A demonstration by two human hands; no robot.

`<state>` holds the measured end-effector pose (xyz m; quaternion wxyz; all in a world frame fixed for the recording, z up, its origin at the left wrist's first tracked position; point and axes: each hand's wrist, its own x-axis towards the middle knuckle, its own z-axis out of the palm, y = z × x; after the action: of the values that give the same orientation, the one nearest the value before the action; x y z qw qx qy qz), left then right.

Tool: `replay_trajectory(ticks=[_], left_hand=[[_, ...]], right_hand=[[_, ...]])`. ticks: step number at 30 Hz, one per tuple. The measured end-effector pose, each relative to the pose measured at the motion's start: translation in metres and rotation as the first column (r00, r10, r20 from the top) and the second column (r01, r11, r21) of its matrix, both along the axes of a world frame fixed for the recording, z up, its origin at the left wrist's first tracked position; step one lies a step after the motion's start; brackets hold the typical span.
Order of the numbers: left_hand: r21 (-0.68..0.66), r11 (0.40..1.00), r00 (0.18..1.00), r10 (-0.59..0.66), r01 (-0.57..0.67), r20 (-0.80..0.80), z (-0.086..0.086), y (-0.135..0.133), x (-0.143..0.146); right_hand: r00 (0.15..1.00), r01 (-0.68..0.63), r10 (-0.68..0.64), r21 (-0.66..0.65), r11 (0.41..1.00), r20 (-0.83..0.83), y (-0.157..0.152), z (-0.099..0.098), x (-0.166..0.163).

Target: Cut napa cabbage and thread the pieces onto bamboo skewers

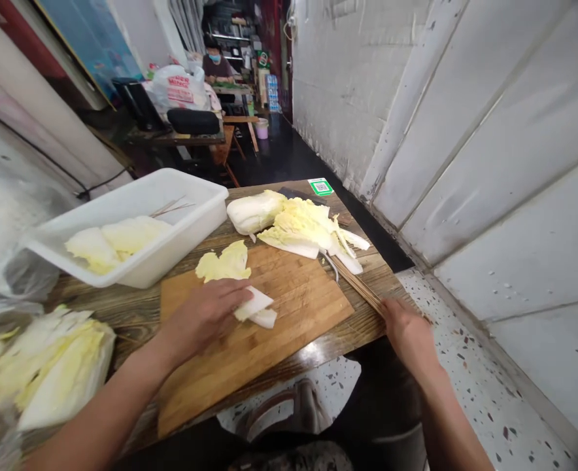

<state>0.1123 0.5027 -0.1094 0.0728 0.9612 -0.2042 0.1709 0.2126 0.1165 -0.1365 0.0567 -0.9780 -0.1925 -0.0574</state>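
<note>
My left hand (215,307) is closed over cut napa cabbage leaves (259,307) on the wooden cutting board (289,347). White stem ends stick out to the right of the fingers, and a yellow leafy part (225,261) shows beyond them. At the table's right edge, my right hand (407,327) has its fingers closed at the near end of a bundle of thin bamboo skewers (360,288). The far ends of the skewers reach loose cabbage leaves (303,226). Beside these leaves lies a napa cabbage head (254,212).
A white plastic tub (191,209) at the back left contains cabbage leaves and a few skewers. More cabbage (68,366) lies in plastic at the near left. A green QR card (321,187) is at the table's far corner. A masked person (218,65) sits in the background.
</note>
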Motion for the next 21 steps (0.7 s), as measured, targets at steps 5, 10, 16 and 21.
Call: replay_trajectory(ticks=[5,10,16,21], left_hand=[[0.125,0.989,0.977,0.106,-0.083,-0.185,0.015,-0.023,-0.013],[0.193,0.976,0.989,0.12,-0.103,-0.08,0.011,-0.03,-0.018],[0.191,0.974,0.992,0.115,-0.122,0.047,0.012,-0.02,-0.024],[0.139,0.978,0.976,0.133,-0.158,0.173,0.008,-0.002,-0.016]], right_hand=[[0.99,-0.063,0.054,0.064,0.996,0.134,-0.04,-0.019,0.003],[0.969,-0.164,0.137,0.122,0.979,0.206,-0.052,-0.039,0.026],[0.963,-0.196,0.157,0.171,0.966,0.22,-0.03,-0.048,0.042],[0.99,-0.071,0.053,0.136,0.988,0.129,-0.013,-0.029,0.031]])
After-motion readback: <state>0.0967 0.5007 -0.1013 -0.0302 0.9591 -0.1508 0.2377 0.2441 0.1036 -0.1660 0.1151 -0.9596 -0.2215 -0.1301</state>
